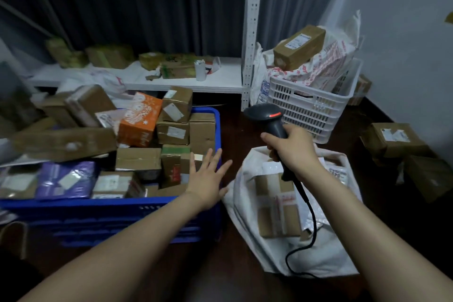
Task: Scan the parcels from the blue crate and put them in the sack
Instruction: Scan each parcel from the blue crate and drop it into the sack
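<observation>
The left hand (208,179) hovers flat, fingers (215,157) spread and holding nothing, over the right end of the blue crate (110,213), heaped with parcels (139,162); the right hand (291,147) grips a black scanner (267,117) above the open white sack (289,255), a taped box (277,206) inside.

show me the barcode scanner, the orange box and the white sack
barcode scanner (259,113): head view, top of its head, left of the red light
orange box (139,122): head view, middle of its printed front face
white sack (241,206): head view, bare cloth of its left wall
</observation>
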